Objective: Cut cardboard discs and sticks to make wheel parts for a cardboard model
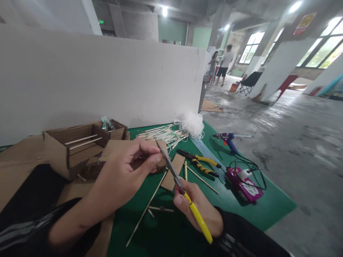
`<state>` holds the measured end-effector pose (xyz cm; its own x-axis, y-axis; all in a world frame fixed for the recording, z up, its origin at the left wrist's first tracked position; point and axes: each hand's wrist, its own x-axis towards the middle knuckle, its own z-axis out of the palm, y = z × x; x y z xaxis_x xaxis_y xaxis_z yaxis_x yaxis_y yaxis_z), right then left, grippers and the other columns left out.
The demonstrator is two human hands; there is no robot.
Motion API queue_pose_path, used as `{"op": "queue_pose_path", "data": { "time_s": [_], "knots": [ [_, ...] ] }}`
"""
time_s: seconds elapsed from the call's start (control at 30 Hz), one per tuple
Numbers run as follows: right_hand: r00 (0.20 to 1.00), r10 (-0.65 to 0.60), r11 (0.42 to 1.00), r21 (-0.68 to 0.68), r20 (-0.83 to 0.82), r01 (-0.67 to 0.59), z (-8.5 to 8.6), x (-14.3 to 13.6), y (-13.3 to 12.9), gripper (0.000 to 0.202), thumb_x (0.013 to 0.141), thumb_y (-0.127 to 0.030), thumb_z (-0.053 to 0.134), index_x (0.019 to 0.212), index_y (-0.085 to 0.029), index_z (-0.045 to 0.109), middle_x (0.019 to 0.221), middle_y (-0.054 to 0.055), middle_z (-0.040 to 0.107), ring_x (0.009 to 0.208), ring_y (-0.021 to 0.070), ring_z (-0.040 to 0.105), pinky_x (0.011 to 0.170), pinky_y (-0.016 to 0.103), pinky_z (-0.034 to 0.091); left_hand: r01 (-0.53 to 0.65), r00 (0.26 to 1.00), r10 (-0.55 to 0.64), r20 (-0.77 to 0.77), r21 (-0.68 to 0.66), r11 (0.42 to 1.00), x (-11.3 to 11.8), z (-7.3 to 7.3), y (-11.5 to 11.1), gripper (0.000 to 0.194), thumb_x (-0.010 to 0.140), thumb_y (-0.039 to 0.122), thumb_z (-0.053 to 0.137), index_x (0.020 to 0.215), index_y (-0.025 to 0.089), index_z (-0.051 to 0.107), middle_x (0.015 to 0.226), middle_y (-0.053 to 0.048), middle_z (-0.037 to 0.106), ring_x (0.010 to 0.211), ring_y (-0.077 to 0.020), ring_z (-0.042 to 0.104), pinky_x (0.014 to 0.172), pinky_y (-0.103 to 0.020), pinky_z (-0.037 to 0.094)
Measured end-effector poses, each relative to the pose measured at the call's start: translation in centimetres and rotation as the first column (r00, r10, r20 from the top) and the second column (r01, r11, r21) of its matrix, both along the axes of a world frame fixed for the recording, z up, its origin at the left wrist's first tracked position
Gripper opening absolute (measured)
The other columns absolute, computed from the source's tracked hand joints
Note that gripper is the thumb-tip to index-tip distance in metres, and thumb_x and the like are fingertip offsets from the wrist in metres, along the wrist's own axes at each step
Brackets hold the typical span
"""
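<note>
In my right hand (197,205) is a pair of scissors (197,217) with yellow handles, its blades pointing up and to the left. The blade tips reach the fingertips of my left hand (127,166), whose thumb and forefinger are pinched together. What they pinch is too small or hidden to make out. Just under those fingertips shows a brown rounded piece (161,165); I cannot tell whether it is held or lies behind. Below the hands, a long thin wooden stick (146,210) and a short stick with a small dark piece on it (167,210) lie on the green table (150,235).
Pliers (205,165), a blue glue gun (227,139) and a purple power strip (246,185) lie to the right. Behind are wooden sticks (160,134) and white cord (191,125). An open cardboard box (57,150) stands left. Two people (225,62) stand far off.
</note>
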<state>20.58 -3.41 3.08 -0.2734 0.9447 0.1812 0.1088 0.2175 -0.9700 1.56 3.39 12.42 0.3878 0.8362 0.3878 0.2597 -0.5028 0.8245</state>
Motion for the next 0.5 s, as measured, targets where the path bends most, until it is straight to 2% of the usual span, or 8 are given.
{"op": "queue_pose_path", "data": {
  "time_s": [0.13, 0.27, 0.5],
  "knots": [
    [1.0, -0.01, 0.998, -0.059, -0.028, 0.008, -0.4, 0.0, 0.0, 0.05, 0.088, -0.068, 0.056, 0.078, -0.021, 0.045, 0.066, -0.006, 0.035, 0.059, 0.0101, 0.028, 0.051, 0.024, 0.025, 0.001, 1.0, -0.001, 0.002, 0.012, 1.0, 0.0, 0.0, 0.0, 0.009, 0.09, 0.028, 0.066, 0.087, 0.021, 0.061, 0.086, 0.001, 0.069, 0.074, -0.0138, 0.07, 0.065, -0.021, 0.062],
    [0.998, -0.014, 0.995, -0.101, -0.059, 0.008, -0.9, 0.1, -0.1, 0.048, 0.089, -0.065, 0.056, 0.079, -0.02, 0.045, 0.065, -0.007, 0.035, 0.057, 0.009, 0.029, 0.049, 0.024, 0.023, -0.001, 1.0, 0.001, -0.01, -0.004, 1.0, -0.1, 0.1, -0.1, 0.006, 0.091, 0.026, 0.064, 0.088, 0.022, 0.061, 0.087, 0.002, 0.069, 0.073, -0.0123, 0.068, 0.065, -0.021, 0.061],
    [0.995, -0.015, 0.996, -0.094, -0.095, 0.006, -1.3, 0.0, -0.2, 0.044, 0.09, -0.06, 0.06, 0.08, -0.019, 0.047, 0.065, -0.007, 0.036, 0.058, 0.0087, 0.028, 0.049, 0.024, 0.021, 0.043, 0.998, -0.041, 0.047, -0.047, 0.998, 0.1, 0.3, -0.1, 0.002, 0.092, 0.023, 0.063, 0.09, 0.023, 0.062, 0.09, 0.001, 0.068, 0.078, -0.0128, 0.068, 0.069, -0.022, 0.062]
  ]
}}
